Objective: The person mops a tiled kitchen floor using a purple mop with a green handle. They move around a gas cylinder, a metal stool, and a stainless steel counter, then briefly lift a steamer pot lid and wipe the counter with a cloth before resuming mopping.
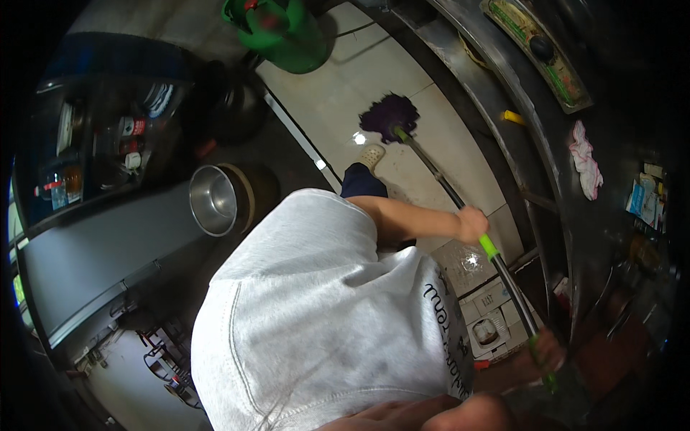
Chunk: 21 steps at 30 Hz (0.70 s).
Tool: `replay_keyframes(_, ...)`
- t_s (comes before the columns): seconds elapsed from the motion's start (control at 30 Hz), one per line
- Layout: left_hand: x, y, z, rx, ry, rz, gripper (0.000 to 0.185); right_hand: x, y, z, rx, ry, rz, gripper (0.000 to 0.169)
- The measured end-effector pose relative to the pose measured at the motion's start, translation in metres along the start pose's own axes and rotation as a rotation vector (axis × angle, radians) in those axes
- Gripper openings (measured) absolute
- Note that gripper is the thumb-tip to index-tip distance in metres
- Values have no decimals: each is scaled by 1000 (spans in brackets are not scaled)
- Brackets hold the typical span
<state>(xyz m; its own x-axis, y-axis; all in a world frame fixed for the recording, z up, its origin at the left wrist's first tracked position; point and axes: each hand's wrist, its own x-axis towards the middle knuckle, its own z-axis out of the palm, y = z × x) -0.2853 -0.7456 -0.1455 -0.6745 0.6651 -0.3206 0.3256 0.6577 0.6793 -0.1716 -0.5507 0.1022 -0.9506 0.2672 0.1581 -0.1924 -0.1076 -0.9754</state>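
My left hand point(473, 223) is wrapped around the metal handle of a mop point(439, 176), just beside its bright green collar. Close to the handle's top end, my right hand point(547, 350) grips it at a dark-and-green section; this part is dim and slightly blurred. The purple shaggy mop head point(391, 116) rests on the pale tiled floor point(350, 64). Near it is my foot in a cream clog with holes point(372, 156). My own light grey T-shirt point(323, 301), with lettering on its front, covers much of the lower middle.
A green gas cylinder point(291, 37) stands beyond the mop head. Leftward are a steel pot point(213, 200) and shelves point(48, 215) with bottles. Along the right runs a dark metal counter point(555, 140) bearing a long tray point(577, 102) and a pink-edged cloth point(585, 161).
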Motion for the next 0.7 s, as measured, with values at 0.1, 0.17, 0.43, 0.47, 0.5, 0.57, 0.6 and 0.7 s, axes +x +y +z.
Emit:
replay_keyframes(0.1, 5, 52, 15, -198, -36, 160, 22, 1, -48, -20, -50, 79, -71, 30)
replay_keyframes(0.17, 3, 67, 20, -265, 11, 304, 28, 3, -67, -22, -60, 68, -144, 30)
replay_keyframes(0.43, -9, 42, 8, -236, -6, 306, 33, 32, -43, 7, -560, -224, -477, 27)
replay_keyframes(0.47, -13, 31, 2, -246, 16, 276, 31, 36, -33, 15, -577, -213, -488, 27)
replay_keyframes(0.5, -18, 18, -3, -250, 40, 246, 30, 41, -23, 23, -437, -195, -422, 28)
replay_keyframes(0.57, -31, -9, -15, -234, 66, 176, 27, 43, -4, 40, -108, -80, -169, 27)
replay_keyframes(0.6, -38, -25, -21, -217, 73, 133, 26, 46, 9, 50, -20, -67, -143, 27)
replay_keyframes(0.7, -64, -79, -32, -163, 140, -3, 24, 49, 50, 84, 123, -138, -83, 24)
